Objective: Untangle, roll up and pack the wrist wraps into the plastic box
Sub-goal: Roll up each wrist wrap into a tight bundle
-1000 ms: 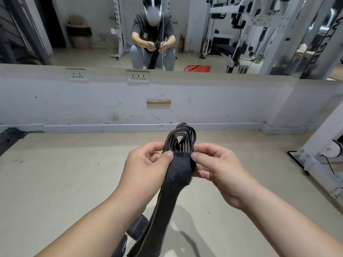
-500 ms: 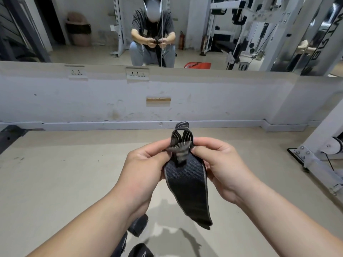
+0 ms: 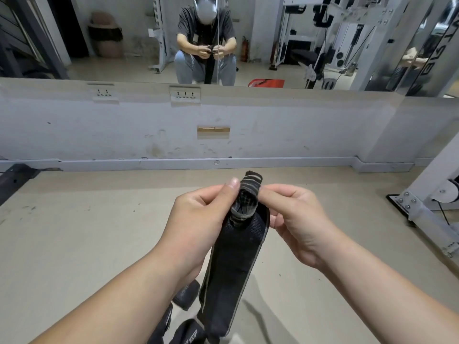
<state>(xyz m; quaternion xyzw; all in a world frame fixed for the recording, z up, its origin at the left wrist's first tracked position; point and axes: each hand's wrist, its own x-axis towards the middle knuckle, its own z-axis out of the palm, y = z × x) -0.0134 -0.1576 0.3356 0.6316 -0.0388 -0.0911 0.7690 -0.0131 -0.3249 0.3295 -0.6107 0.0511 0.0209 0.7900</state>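
Note:
A black wrist wrap [image 3: 231, 274] with grey edges hangs in front of me, its long strap pointing down toward the floor. Its striped grey thumb loop [image 3: 246, 197] is bunched at the top. My left hand [image 3: 198, 219] pinches the left side of that top end between thumb and fingers. My right hand [image 3: 295, 219] pinches the right side, touching the loop. More black wraps [image 3: 185, 295] with white lettering lie on the floor below my left forearm. No plastic box is in view.
A low white wall [image 3: 223, 125] with sockets and a mirror above it stands ahead; the mirror shows a seated person holding the wrap. A white gym machine frame [image 3: 422, 204] sits at the right. A dark base [image 3: 15, 180] lies at the far left on the beige floor.
The thumb loop has been folded down and bunched onto the wrap's top end. The strap has swung from right back to hanging straight down. Both hands stayed on the top end.

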